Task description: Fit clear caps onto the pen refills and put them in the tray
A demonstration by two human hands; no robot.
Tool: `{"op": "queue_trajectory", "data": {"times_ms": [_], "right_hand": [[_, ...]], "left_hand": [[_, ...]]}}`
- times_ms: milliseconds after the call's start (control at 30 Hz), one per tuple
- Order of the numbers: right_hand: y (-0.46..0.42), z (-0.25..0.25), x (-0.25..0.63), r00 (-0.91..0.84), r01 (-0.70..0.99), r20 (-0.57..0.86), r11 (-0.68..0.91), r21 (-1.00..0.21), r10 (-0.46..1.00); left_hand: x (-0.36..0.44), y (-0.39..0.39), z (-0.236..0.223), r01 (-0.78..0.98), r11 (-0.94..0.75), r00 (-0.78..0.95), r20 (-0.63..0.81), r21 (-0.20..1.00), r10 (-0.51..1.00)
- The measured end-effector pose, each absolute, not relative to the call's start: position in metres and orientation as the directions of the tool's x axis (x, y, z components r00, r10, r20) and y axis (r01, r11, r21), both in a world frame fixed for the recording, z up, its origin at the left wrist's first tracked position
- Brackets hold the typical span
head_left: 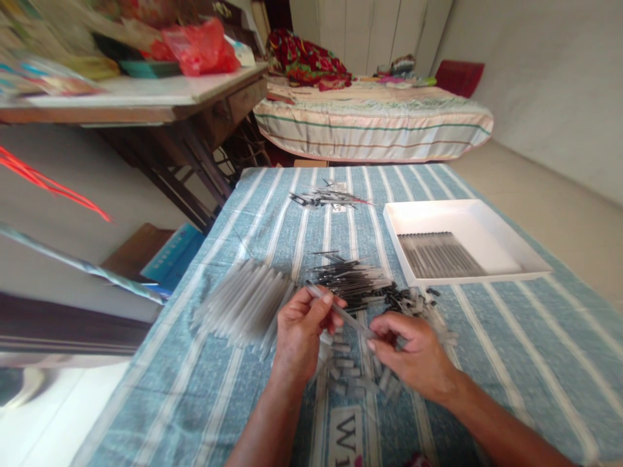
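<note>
Between my hands is a slim translucent grey pen (351,320), tilted down to the right, with a dark tip at its upper left end. My left hand (302,324) pinches it between thumb and fingers near that end. The fingers of my right hand (413,353) are closed at its lower right end; what exactly they grip there is partly hidden. Left of my left hand lies a heap of grey pen barrels (246,301). Just beyond my hands are thin dark pen refills (348,280). Small black pieces (396,297) and short grey caps (348,371) lie around my right hand.
A white open box (511,256) at the right holds a row of pens (435,253). Farther back on the striped cloth (204,389) sits a small pile of thin black and red pieces (326,198). A cluttered desk (146,104) stands left, a bed (374,123) behind.
</note>
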State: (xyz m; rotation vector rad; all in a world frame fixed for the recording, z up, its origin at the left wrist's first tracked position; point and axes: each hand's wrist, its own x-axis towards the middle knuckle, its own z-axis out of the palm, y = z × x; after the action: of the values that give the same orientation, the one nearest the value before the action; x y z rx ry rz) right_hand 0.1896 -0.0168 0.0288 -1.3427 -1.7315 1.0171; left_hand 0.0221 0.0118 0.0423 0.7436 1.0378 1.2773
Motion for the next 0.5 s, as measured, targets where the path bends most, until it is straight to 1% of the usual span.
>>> {"op": "queue_trajectory", "data": {"times_ms": [67,233,333,500], "right_hand": [[-0.017,0.026,0.191,-0.2,0.382,0.04,0.116,-0.917,0.979],[-0.018,0.02,0.194,-0.234,0.29,-0.091,-0.02,-0.957,0.968],[-0.019,0.017,0.195,-0.253,0.226,-0.113,-0.055,-0.973,0.961],[-0.021,0.017,0.19,-0.226,0.151,-0.129,-0.096,-0.984,0.966]], "left_hand": [[0.021,0.012,0.041,-0.398,0.185,-0.016,-0.208,0.899,0.978],[0.022,0.011,0.037,-0.361,0.205,0.026,-0.21,0.91,0.977],[0.023,0.011,0.036,-0.336,0.216,0.046,-0.213,0.917,0.976],[0.023,0.012,0.035,-0.322,0.215,0.063,-0.206,0.922,0.976]]}}
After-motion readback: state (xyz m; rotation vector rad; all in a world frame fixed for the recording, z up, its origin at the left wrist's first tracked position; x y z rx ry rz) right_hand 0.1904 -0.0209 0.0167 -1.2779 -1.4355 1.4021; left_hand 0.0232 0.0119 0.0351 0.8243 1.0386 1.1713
